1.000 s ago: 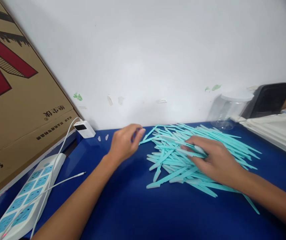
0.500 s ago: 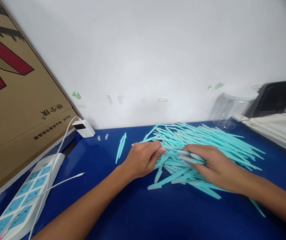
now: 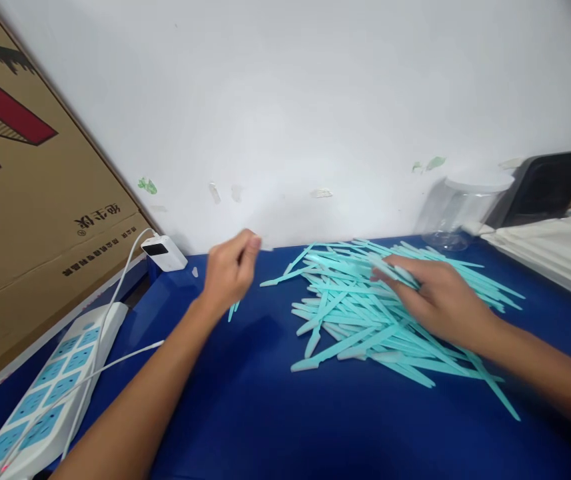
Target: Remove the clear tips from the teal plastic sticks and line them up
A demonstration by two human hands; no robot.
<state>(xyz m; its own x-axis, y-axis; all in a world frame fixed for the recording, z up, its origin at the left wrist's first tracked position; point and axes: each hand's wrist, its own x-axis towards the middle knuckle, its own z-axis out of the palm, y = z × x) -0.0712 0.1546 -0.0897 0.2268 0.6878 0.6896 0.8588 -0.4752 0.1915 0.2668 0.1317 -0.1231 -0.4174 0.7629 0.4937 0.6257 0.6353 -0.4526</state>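
A loose pile of turquoise eyebrow razors (image 3: 345, 313) with translucent blade covers lies across the blue table. My right hand (image 3: 438, 300) is closed around a few razors (image 3: 398, 272) over the pile's right side, their covered ends pointing left. Left of the pile, my left hand (image 3: 232, 267) is raised with thumb and forefinger pinched on a small translucent cover (image 3: 266, 244), blurred by motion. Two separate razors (image 3: 234, 310) lie under that hand, mostly hidden by it. A small loose cover (image 3: 195, 272) rests on the table farther left.
At the left stand a white power strip (image 3: 60, 380) with cables, a small white device (image 3: 164, 253) with a dark screen, and a large cardboard box (image 3: 40, 200). A clear jar (image 3: 465, 210), a black object (image 3: 545, 187) and white sheets (image 3: 555, 250) are at the right.
My left hand has moved left and up, away from my right hand, with a small cover in its fingers. My right hand still holds the razors, slightly higher.
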